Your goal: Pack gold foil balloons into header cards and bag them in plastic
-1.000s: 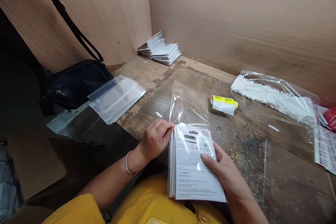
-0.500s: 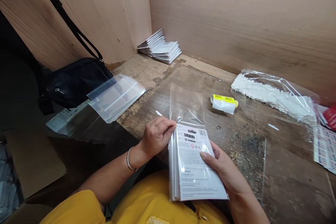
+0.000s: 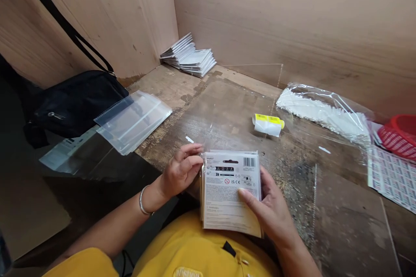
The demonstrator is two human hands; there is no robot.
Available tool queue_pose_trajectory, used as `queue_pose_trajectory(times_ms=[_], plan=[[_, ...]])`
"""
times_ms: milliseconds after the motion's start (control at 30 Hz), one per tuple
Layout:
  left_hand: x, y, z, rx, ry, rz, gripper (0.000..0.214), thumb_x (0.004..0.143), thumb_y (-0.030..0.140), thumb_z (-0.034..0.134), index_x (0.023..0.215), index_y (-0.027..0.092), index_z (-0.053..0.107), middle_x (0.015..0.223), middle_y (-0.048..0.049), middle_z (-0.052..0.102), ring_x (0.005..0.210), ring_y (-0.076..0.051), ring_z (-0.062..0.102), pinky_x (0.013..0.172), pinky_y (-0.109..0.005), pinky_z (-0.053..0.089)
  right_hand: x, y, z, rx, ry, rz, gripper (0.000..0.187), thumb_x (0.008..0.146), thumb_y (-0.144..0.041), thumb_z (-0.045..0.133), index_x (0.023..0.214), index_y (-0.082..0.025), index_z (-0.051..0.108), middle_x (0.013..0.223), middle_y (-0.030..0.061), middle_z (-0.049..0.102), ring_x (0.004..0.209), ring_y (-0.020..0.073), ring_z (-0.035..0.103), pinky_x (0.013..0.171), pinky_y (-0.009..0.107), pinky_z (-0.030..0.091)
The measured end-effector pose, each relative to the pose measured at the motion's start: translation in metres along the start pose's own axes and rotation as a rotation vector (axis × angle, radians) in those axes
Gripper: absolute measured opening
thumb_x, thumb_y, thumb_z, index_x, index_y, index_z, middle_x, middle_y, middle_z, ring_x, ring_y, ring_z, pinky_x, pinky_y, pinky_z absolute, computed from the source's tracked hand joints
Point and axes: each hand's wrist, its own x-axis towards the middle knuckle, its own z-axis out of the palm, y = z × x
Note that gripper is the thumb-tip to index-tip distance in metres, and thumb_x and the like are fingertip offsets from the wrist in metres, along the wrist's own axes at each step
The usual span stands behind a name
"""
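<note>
My right hand (image 3: 269, 201) grips a stack of printed cards in clear plastic bags (image 3: 232, 190), its thumb flat on the front and its fingers behind the right edge. The top card faces up with a hang hole, a barcode and small print. At the upper left edge of the stack is my left hand (image 3: 185, 169), its fingers loosely bent and apart, fingertips at the clear plastic. Whether they touch the film I cannot make out. The stack stands tilted against my yellow shirt.
Clear plastic bags (image 3: 134, 121) lie beside a black bag (image 3: 78, 99) on the left. White card packs (image 3: 191, 58) are piled in the back corner. A yellow-and-white label roll (image 3: 268, 124), a bag of white pieces (image 3: 321, 112), a sticker sheet (image 3: 391, 177) and a red basket (image 3: 398, 134) are rightward.
The clear flap no longer stands up above the top card. My left fingers have loosened from a pinch at its edge. The stack has shifted slightly left in view and looks squarer.
</note>
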Motion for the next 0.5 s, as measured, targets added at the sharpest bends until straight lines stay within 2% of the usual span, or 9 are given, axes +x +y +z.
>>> queue_pose_trajectory(times_ms=[133,233,300,367,500], plan=[[0.006,0.006,0.007,-0.112,0.128,-0.17,0.011,0.087,0.01,0.058,0.092,0.02,0.059,0.127,-0.0104,0.055,0.106,-0.018,0.065,0.09,-0.033,0.055,-0.007,0.001,0.001,-0.077,0.015,-0.081,0.058,0.078,-0.037,0.074,0.131,-0.029,0.051,0.125,0.0061,0.064,0.111,0.0248,0.062,0.096,0.038,0.049],[0.014,0.012,0.011,-0.308,0.225,-0.399,0.021,0.087,0.015,0.061,0.107,0.021,0.058,0.109,-0.0079,0.066,0.098,-0.016,0.067,0.08,-0.027,0.057,-0.013,0.0,0.001,-0.126,0.047,-0.097,0.056,0.078,-0.037,0.073,0.129,-0.029,0.052,0.123,0.0055,0.065,0.108,0.0243,0.062,0.094,0.036,0.05],[0.016,0.016,0.011,-0.441,0.234,-0.546,0.038,0.086,0.019,0.064,0.122,0.021,0.052,0.094,-0.0041,0.071,0.085,-0.014,0.07,0.076,-0.024,0.057,-0.017,0.0,0.001,-0.142,0.073,-0.1,0.054,0.079,-0.036,0.073,0.128,-0.029,0.052,0.12,0.0055,0.065,0.107,0.0245,0.062,0.094,0.037,0.05],[0.011,0.021,0.011,-0.471,0.216,-0.648,0.046,0.084,0.022,0.067,0.127,0.02,0.051,0.084,-0.0019,0.072,0.081,-0.014,0.07,0.076,-0.023,0.057,-0.02,0.001,0.0,-0.141,0.091,-0.102,0.053,0.079,-0.036,0.073,0.127,-0.029,0.052,0.118,0.0059,0.066,0.106,0.0251,0.062,0.093,0.037,0.05],[-0.018,0.033,0.011,-0.403,0.184,-0.747,0.03,0.083,0.025,0.069,0.112,0.02,0.064,0.084,-0.003,0.071,0.076,-0.013,0.069,0.071,-0.021,0.055,-0.02,0.004,-0.002,-0.135,0.121,-0.103,0.051,0.078,-0.035,0.074,0.125,-0.029,0.053,0.115,0.006,0.067,0.103,0.025,0.064,0.09,0.036,0.052]])
